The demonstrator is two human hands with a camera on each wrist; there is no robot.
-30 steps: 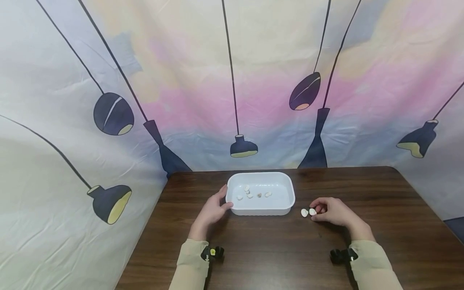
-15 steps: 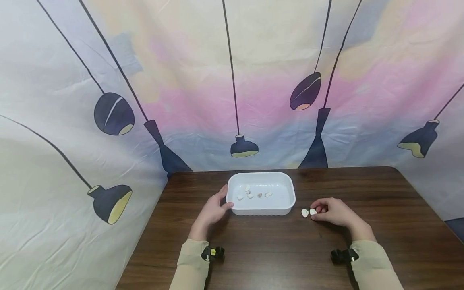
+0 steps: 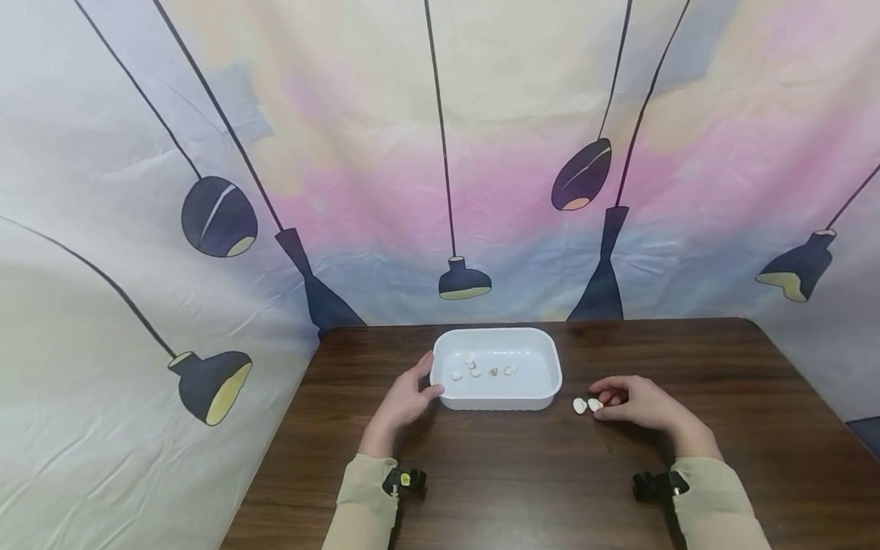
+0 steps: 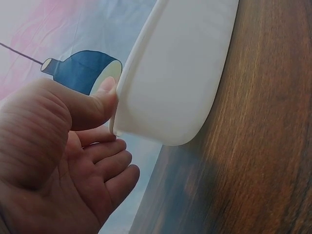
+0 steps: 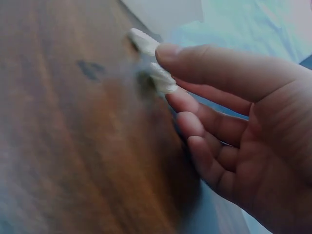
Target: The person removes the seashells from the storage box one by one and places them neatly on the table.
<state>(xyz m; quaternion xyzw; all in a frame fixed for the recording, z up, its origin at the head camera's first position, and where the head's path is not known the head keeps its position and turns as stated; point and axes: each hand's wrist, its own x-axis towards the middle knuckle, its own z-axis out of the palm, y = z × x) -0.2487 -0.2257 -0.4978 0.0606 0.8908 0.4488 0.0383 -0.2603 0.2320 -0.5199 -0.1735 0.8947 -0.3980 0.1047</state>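
Observation:
A white rectangular tray stands near the table's back edge, with several small pale seashells inside. At its left end my left hand grips the rim; the left wrist view has the thumb on the tray's rim and the other fingers below it, partly curled. To the right of the tray, my right hand pinches a white seashell at the fingertips, low over the table. A second white seashell lies just left of it. In the right wrist view both shells appear close together by the thumb.
The dark brown wooden table reaches back to a hanging cloth printed with pendant lamps. Each wrist bears a small black camera mount, one on the left and one on the right.

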